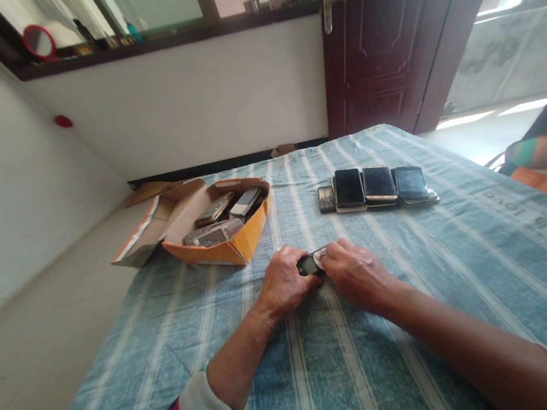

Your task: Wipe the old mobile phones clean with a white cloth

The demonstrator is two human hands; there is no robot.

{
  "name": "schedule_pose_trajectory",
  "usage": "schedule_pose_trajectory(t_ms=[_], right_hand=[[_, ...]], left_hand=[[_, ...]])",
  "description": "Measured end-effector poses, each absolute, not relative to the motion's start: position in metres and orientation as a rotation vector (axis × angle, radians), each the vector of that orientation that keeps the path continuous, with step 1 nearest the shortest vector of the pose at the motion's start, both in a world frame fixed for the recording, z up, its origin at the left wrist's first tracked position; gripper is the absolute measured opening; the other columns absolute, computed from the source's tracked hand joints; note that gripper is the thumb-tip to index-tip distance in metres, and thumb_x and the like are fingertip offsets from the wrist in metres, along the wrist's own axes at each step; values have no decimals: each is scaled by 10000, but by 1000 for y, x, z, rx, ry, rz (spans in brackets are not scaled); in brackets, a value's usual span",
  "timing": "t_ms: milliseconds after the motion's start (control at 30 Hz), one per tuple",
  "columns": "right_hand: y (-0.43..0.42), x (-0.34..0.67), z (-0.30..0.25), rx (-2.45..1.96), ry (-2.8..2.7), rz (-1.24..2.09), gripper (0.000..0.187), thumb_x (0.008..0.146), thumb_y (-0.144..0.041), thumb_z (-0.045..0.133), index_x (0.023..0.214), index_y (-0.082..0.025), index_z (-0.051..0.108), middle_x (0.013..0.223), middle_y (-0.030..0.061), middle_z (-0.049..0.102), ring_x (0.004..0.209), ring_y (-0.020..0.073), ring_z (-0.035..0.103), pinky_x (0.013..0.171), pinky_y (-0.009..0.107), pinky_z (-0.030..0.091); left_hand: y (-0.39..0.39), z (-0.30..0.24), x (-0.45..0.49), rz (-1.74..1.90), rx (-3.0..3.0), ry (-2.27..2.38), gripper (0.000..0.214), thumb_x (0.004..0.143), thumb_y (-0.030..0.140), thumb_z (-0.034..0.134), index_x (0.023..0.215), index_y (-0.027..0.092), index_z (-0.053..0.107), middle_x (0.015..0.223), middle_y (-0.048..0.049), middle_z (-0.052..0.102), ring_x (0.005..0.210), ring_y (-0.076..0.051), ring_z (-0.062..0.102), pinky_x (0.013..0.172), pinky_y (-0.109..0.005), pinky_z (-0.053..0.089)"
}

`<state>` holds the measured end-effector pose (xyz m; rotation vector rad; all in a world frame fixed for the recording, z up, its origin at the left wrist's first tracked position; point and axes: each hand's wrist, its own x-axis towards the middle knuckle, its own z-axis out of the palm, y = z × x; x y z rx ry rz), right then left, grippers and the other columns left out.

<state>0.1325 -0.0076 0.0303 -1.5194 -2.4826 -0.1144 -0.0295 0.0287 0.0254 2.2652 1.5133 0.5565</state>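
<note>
Low over the striped cloth, my left hand [286, 280] is closed round one end of a small dark mobile phone [310, 266], its little screen facing up. My right hand [355, 269] is closed at the phone's other end, its fingers pinching a small white wad [319, 257] against the phone's face. What the wad is made of I cannot make out. Beyond my left hand stands an open orange cardboard box [252, 235] with several old phones [216, 209] in it. Past my right hand lie stacked smartphones [349, 188] in a row, with a small keypad phone [326, 199] at the left end.
A blue striped cloth [255, 369] covers the surface under my hands. The box's lid flap [148, 225] hangs out to the left. Behind are a white wall [190, 108], a dark red door [382, 36] and a window ledge with a round red mirror [39, 43].
</note>
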Motion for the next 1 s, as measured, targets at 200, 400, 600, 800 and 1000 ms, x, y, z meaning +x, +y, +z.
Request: schedule_pose_trajectory(t_ms=[200,400,600,800,1000], right_hand=[[-1,132,28,-1517,-2410,-213,211,941,-156,429,984,-166,636,904,95,594,846,230,509,621,305,367],[-1,125,30,-1509,-2608,-217,211,915,-91,421,952,-132,625,909,122,595,811,235,531,569,307,375],[-11,123,36,-1488,-2714,-209,236,894,-40,405,896,-111,631,861,121,594,794,235,555,558,299,389],[-18,123,36,-1487,-2708,-160,258,870,-34,408,860,-106,655,828,122,609,762,227,555,539,289,349],[-10,136,43,-1488,-2603,5,236,845,-61,453,834,-151,670,818,81,624,755,188,527,582,276,310]], left_hand=[[27,24,-28,575,2302,1498,227,599,233,739,801,169,656,807,-25,589,793,-206,566,707,-305,434],[27,18,-27,627,2351,1482,174,637,227,695,785,168,624,781,-22,586,774,-193,553,702,-295,432],[27,17,-27,651,2338,1482,242,650,228,701,875,153,651,841,-44,618,815,-206,585,748,-305,458],[27,20,-26,620,2309,1498,272,637,213,720,892,131,673,873,-60,628,855,-219,598,774,-310,464],[28,20,-27,575,2308,1480,306,615,257,749,889,143,672,876,-52,622,855,-223,591,768,-318,457]])
